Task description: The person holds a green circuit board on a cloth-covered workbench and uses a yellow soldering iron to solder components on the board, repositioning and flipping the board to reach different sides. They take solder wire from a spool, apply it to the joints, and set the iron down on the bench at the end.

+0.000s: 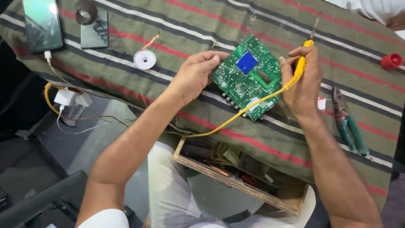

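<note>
A green circuit board (249,78) with a blue square on it sits just right of the frame's centre, tilted on the striped cloth (211,25) that covers the desk. The left hand (195,76) grasps the board's left edge, fingers curled over its upper corner. The right hand (303,82) is just beside the board's right edge and is clenched around a yellow soldering iron (300,65), whose thin metal tip points up toward the top of the frame, away from the board. The iron's yellow cord (236,120) runs from the hand down across the lower corner of the board toward the lower left.

At the right edge of the frame lie green-handled pliers (348,122), and above them a small red cap (391,61). Left of the left hand is a white spool of solder wire (144,59). In the upper left are a phone (42,24) on a white cable, a dark flat piece with a roll of tape (86,12) on it, and below them white plug adapters (69,98) hanging off the desk edge.

Under the desk's front edge an open wooden drawer (236,181) shows odd parts, above the person's light trousers and a dim grey floor.
</note>
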